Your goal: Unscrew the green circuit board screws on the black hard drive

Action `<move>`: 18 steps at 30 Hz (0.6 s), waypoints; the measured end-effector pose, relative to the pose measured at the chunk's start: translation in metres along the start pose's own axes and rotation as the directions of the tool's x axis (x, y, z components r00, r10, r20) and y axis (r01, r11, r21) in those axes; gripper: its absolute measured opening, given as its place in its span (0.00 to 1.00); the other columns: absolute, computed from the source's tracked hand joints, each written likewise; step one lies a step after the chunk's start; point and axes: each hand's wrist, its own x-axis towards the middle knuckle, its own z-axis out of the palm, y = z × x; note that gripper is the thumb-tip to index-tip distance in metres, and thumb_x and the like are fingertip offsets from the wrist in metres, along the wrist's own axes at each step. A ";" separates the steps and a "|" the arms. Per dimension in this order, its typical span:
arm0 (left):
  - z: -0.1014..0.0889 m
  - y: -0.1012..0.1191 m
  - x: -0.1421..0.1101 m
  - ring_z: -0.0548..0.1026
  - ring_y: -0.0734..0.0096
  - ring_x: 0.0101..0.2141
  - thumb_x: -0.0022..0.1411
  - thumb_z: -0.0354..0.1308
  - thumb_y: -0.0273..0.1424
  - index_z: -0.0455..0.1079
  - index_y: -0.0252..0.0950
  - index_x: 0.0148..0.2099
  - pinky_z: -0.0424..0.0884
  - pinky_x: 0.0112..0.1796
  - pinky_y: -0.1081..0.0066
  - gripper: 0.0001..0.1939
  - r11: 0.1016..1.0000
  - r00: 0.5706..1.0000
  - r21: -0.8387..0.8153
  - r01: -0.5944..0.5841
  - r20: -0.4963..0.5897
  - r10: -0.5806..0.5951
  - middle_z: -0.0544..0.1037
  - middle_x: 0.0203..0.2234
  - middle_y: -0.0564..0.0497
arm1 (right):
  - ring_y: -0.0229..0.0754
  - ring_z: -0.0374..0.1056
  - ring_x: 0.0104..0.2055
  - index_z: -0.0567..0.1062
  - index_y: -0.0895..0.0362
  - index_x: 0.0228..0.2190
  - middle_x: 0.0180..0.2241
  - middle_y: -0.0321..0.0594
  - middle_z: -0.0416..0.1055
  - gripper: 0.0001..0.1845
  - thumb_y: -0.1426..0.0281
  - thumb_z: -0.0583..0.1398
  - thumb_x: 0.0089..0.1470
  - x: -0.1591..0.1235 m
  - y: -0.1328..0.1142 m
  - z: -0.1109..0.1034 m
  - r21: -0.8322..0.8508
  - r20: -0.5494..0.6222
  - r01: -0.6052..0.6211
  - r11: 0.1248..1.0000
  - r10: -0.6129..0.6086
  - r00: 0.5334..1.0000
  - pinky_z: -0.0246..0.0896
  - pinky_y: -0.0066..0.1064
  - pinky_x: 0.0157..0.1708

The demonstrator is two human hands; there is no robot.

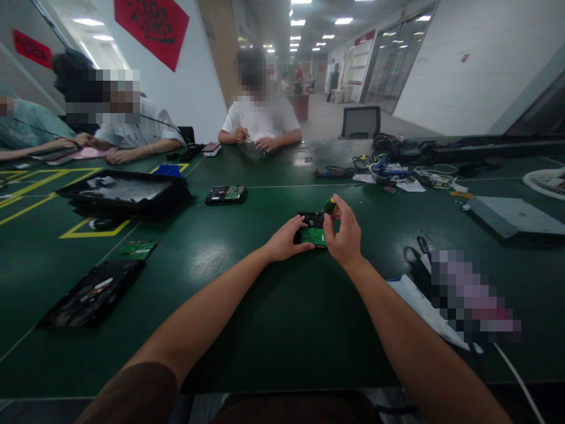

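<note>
1. The black device (313, 221) lay on the table (247, 341), straight ahead of the person and between the two hands; a green circuit board (312, 237) showed along its near side.
2. The left hand (286, 240) was clamped on the device's left end, fingers at the far part and thumb along the near edge.
3. The right hand (345, 232) had its fingers closed on a screwdriver (330, 205) with a dark green and yellow handle, above the device's right end; whether the tip met a screw could not be told.
4. A second device (226, 194), also with green circuitry, lay farther off to the left, near a black tray (128, 191).
5. Nearer on the left, a loose green board (140, 249) lay just beyond a black casing (95, 294).
6. To the right lay tangled cables (391, 169) and a grey metal box (518, 216).
7. Across the table sat a co-worker in a white shirt (260, 121).
</note>
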 end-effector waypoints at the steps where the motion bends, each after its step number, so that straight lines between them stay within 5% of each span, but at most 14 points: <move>1: 0.000 0.000 0.000 0.55 0.48 0.73 0.60 0.69 0.50 0.67 0.38 0.63 0.57 0.69 0.46 0.36 1.000 1.000 -0.001 -0.001 -0.001 0.001 0.62 0.71 0.37 | 0.51 0.74 0.50 0.58 0.47 0.69 0.59 0.49 0.70 0.31 0.64 0.56 0.69 0.000 0.000 0.000 -0.004 -0.003 -0.004 1.000 0.004 1.000 0.78 0.50 0.49; 18: 0.001 0.001 0.001 0.57 0.48 0.72 0.59 0.70 0.48 0.67 0.38 0.63 0.58 0.69 0.47 0.35 1.000 1.000 0.001 -0.010 -0.010 0.010 0.63 0.70 0.37 | 0.50 0.75 0.47 0.59 0.46 0.69 0.55 0.48 0.72 0.31 0.64 0.58 0.68 0.000 -0.001 -0.001 -0.019 -0.004 -0.003 1.000 0.003 1.000 0.79 0.49 0.48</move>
